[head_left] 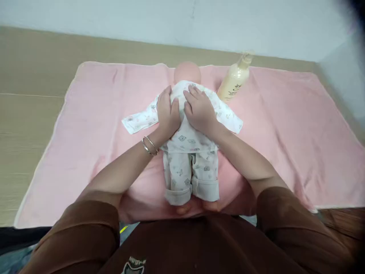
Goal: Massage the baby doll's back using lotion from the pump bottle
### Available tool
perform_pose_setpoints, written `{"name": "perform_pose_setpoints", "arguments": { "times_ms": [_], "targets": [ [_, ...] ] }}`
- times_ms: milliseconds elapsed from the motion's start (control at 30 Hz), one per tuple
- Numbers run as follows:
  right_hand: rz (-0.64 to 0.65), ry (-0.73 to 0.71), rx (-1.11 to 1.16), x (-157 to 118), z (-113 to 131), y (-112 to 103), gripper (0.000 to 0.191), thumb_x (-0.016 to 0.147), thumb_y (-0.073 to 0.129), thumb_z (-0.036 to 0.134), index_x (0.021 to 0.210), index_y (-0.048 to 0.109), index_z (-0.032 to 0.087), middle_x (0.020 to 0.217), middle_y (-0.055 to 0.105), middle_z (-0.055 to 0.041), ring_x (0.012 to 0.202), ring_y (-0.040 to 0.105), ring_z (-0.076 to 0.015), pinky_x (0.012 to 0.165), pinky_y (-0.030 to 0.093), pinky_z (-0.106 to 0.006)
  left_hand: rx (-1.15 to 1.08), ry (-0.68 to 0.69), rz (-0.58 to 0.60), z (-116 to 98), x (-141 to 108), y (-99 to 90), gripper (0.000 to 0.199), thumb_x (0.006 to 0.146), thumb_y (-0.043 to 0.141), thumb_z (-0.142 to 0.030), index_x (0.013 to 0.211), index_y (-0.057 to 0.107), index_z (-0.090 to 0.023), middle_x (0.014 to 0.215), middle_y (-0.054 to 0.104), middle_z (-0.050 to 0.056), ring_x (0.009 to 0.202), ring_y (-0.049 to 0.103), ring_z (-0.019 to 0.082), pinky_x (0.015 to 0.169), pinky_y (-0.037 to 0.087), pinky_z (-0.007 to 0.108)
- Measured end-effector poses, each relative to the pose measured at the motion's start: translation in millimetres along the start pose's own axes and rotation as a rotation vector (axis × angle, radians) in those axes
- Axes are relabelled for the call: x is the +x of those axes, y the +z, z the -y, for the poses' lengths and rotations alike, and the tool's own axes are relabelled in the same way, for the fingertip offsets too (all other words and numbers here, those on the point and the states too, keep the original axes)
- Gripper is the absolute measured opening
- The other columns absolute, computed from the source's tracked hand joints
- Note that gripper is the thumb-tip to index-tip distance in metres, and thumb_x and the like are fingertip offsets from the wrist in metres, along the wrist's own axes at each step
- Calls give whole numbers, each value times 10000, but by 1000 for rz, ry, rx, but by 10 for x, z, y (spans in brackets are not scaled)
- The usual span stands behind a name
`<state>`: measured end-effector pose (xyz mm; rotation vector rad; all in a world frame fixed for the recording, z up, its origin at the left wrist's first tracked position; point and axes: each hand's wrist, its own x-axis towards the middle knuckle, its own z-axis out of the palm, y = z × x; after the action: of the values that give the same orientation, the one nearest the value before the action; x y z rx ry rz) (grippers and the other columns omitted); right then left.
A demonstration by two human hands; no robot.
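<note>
Touching a dressed doll (188, 137) at the upper trunk, on both sides

The doll lies lengthwise on a pink cloth (94, 114), its head (187, 72) away from the person and its feet towards them. No face shows, so it is probably face down.

As far as can be judged, the preparation is done: the cloth is spread out, with some creases, and 2 garments are on. The patterned shirt (182, 144) covers the trunk, hanging over the waist of the trousers (179, 171), with its sleeves out to either side. The trouser cuffs are turned up, and the feet peep out below.

The contact itself looks to be in hand. The left hand (169, 114) lies on the shirt with its fingers together and extended, the thumb pointing up the trunk. The right hand (200, 112) lies opposite, its fingers loosely spread. Neither appears to grip anything; whether they press, stroke or merely rest, 1 picture cannot tell.

What is left is harder to read. At the least, both hands have yet to come off the doll. The pump bottle (232, 82) stands on the cloth near the head, on the right, touched by neither hand; whether it has any part in the work, or has had it, does not show.
</note>
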<state>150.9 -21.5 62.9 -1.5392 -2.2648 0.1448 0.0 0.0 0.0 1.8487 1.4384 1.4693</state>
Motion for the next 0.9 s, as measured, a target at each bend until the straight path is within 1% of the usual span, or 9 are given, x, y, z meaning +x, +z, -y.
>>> {"name": "perform_pose_setpoints", "arguments": {
  "times_ms": [100, 200, 267, 333, 400, 533, 600, 700, 900],
  "targets": [
    [-126, 2, 48, -64, 48, -251, 559, 956, 410, 126, 1494, 551, 70, 1624, 508, -130, 1543, 456, -257, 1326, 367, -443, 7, -1, 6, -28, 4, 0, 609, 1027, 382, -667, 1414, 560, -231, 1469, 623, 128, 1445, 540, 296, 1287, 394, 459],
    [-240, -12, 43, -71, 41, -286, 583, 958, 425, 115, 1532, 512, 58, 1687, 418, -134, 1574, 408, -225, 1335, 349, -377, 36, 4, 12, -70, 6, -3, 532, 1037, 402, -600, 1357, 600, -224, 1426, 656, 127, 1421, 557, 294, 1282, 397, 463],
    [-183, -15, 23, -40, 2, -207, 578, 958, 445, 120, 1528, 523, 71, 1696, 403, -134, 1598, 373, -247, 1356, 318, -417, 59, 5, 15, -103, 6, -7, 491, 1039, 406, -550, 1330, 618, -217, 1405, 675, 128, 1400, 572, 294, 1275, 399, 470],
    [-57, -22, 33, -4, -42, -134, 550, 973, 457, 156, 1514, 549, 125, 1671, 449, -106, 1602, 367, -286, 1360, 306, -513, 74, -3, 21, -135, 3, -13, 451, 1037, 407, -503, 1311, 631, -224, 1395, 688, 118, 1386, 580, 290, 1274, 394, 476],
    [-4, -34, 65, 12, -64, -127, 521, 988, 460, 198, 1497, 569, 182, 1642, 493, -68, 1589, 388, -293, 1353, 310, -564, 84, -18, 27, -165, -2, -23, 413, 1035, 407, -456, 1293, 644, -237, 1402, 691, 104, 1390, 578, 285, 1279, 384, 480],
    [-151, -19, 83, -11, -31, -220, 551, 984, 419, 188, 1518, 537, 116, 1694, 411, -114, 1580, 395, -251, 1353, 335, -449, 96, -52, 45, -217, -9, -41, 372, 1021, 430, -402, 1273, 659, -253, 1428, 682, 84, 1420, 559, 286, 1302, 348, 496],
    [-122, 13, 57, -9, -19, -207, 590, 950, 411, 160, 1524, 529, 88, 1698, 402, -128, 1594, 372, -270, 1357, 318, -482, 110, -68, 49, -237, -9, -46, 369, 1010, 441, -376, 1277, 662, -250, 1442, 676, 85, 1432, 551, 290, 1313, 329, 508],
    [3, 18, 48, 23, -47, -123, 590, 954, 411, 184, 1525, 549, 134, 1674, 448, -96, 1602, 361, -302, 1360, 276, -573, 125, -91, 57, -262, -8, -52, 367, 1002, 441, -344, 1280, 663, -251, 1455, 670, 86, 1443, 543, 289, 1319, 316, 516],
    [-32, 11, 58, 52, -101, -109, 571, 997, 393, 234, 1550, 530, 193, 1695, 419, -65, 1624, 322, -278, 1372, 227, -570, 115, -100, 73, -301, -11, -71, 343, 1005, 459, -352, 1272, 658, -270, 1453, 670, 74, 1452, 534, 279, 1325, 306, 501]
  ]
}}
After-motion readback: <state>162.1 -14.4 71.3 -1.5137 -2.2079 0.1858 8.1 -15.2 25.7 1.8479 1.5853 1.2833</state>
